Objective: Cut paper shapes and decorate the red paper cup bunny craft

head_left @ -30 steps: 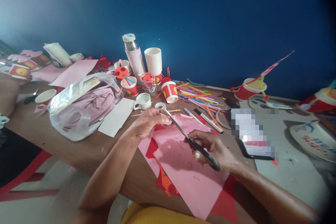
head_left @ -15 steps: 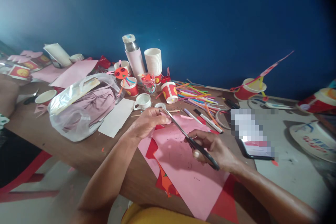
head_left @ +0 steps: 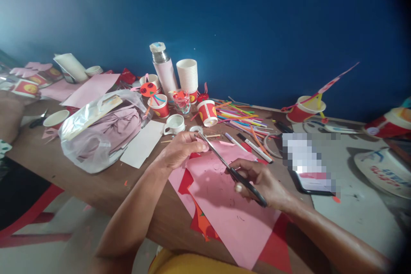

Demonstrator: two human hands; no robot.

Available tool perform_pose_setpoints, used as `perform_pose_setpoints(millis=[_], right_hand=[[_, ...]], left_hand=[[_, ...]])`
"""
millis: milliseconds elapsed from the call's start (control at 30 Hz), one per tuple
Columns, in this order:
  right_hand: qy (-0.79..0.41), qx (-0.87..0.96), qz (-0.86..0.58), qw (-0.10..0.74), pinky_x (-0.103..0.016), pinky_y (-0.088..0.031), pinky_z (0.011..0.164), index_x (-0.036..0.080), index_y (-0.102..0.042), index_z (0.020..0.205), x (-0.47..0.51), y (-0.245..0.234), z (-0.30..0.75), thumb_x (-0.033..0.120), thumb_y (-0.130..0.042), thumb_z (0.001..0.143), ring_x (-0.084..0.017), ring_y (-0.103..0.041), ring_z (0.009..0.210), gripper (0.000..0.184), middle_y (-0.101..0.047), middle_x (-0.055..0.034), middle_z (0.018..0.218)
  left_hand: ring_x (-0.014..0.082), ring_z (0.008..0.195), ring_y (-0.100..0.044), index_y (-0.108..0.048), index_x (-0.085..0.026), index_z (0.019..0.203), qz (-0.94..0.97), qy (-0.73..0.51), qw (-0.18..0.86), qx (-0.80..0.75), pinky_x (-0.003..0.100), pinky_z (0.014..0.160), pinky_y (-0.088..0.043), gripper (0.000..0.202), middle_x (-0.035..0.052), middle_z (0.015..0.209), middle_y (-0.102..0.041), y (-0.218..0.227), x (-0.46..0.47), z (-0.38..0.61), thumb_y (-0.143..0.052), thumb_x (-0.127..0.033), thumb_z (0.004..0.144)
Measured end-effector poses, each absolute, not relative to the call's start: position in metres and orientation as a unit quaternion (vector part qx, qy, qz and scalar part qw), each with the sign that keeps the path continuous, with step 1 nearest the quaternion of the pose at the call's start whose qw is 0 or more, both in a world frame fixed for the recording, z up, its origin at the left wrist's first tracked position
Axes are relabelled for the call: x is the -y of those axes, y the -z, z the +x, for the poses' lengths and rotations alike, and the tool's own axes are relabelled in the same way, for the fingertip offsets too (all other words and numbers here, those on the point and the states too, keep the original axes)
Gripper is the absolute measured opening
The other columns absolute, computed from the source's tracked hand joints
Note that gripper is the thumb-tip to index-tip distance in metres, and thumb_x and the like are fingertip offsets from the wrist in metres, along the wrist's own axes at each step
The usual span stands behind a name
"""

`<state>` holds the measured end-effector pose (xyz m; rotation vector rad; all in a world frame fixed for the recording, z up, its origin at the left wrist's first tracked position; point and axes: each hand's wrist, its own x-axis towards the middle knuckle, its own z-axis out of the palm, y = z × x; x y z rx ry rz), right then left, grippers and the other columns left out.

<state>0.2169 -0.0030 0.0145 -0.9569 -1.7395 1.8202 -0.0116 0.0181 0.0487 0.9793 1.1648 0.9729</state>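
My right hand [head_left: 261, 183] grips the black handles of a pair of scissors [head_left: 224, 163], whose blades reach up and left toward my left hand [head_left: 180, 150]. My left hand's fingers are pinched together at the blade tips, apparently on a small scrap that is too small to make out. Both hands hover over a pink paper sheet [head_left: 229, 209] lying on red paper [head_left: 272, 248] on the brown table [head_left: 64, 154].
A clear plastic bag [head_left: 99, 130] with pink cloth lies at left. A thermos [head_left: 163, 68], stacked paper cups [head_left: 188, 75], decorated red cups [head_left: 207, 112], coloured straws [head_left: 239, 117], markers [head_left: 255, 147] and a phone [head_left: 313, 175] crowd the far side. Another person's arm [head_left: 9, 115] rests at far left.
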Motion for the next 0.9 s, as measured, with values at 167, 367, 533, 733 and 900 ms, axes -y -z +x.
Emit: perform_pose_setpoints(millis=[167, 367, 533, 733, 900], right_hand=[[-0.656, 0.630, -0.344, 0.235, -0.018, -0.033, 0.042, 0.016, -0.054, 0.095, 0.003, -0.013, 0.216, 0.031, -0.066, 0.075, -0.006, -0.042, 0.044, 0.027, -0.047, 0.0056, 0.056], [-0.641, 0.645, -0.276, 0.312, -0.023, -0.040, 0.052, 0.018, -0.050, 0.097, 0.000, -0.022, 0.217, 0.045, -0.059, 0.079, -0.010, -0.047, 0.058, 0.034, -0.050, 0.0007, 0.071], [-0.620, 0.651, -0.259, 0.353, -0.026, -0.044, 0.067, 0.022, -0.046, 0.102, 0.002, -0.025, 0.217, 0.034, -0.063, 0.079, -0.013, -0.052, 0.074, 0.032, -0.054, -0.0014, 0.083], [-0.571, 0.636, -0.302, 0.422, -0.031, -0.046, 0.077, 0.023, -0.045, 0.100, 0.006, -0.039, 0.218, 0.020, -0.070, 0.073, -0.015, -0.057, 0.082, 0.036, -0.057, -0.0010, 0.087], [-0.573, 0.618, -0.306, 0.443, -0.031, -0.047, 0.075, 0.023, -0.043, 0.103, 0.011, -0.055, 0.219, 0.019, -0.067, 0.074, -0.016, -0.056, 0.082, 0.038, -0.057, -0.0015, 0.087]], left_hand=[[0.0093, 0.055, -0.051, -0.070, -0.015, 0.072, 0.448, -0.410, 0.610, -0.509, 0.022, 0.053, -0.036, 0.012, 0.0019, 0.063, -0.064, -0.048, -0.018, -0.013, -0.066, -0.019, 0.061], [0.0153, 0.079, -0.058, -0.064, -0.015, 0.063, 0.512, -0.422, 0.599, -0.449, 0.028, 0.075, -0.043, 0.007, 0.0044, 0.081, -0.064, -0.051, -0.015, -0.011, -0.064, -0.019, 0.069], [0.0185, 0.094, -0.055, -0.062, -0.016, 0.065, 0.595, -0.424, 0.517, -0.447, 0.032, 0.085, -0.040, 0.011, 0.0053, 0.096, -0.061, -0.055, -0.009, -0.005, -0.064, -0.022, 0.074], [0.0231, 0.105, -0.052, -0.064, -0.019, 0.068, 0.674, -0.409, 0.416, -0.453, 0.035, 0.092, -0.036, 0.006, 0.0071, 0.107, -0.058, -0.065, 0.005, 0.007, -0.063, -0.019, 0.074], [0.0267, 0.111, -0.050, -0.065, -0.021, 0.066, 0.704, -0.398, 0.341, -0.479, 0.037, 0.096, -0.035, 0.009, 0.0083, 0.113, -0.058, -0.085, 0.024, 0.022, -0.062, -0.014, 0.071]])
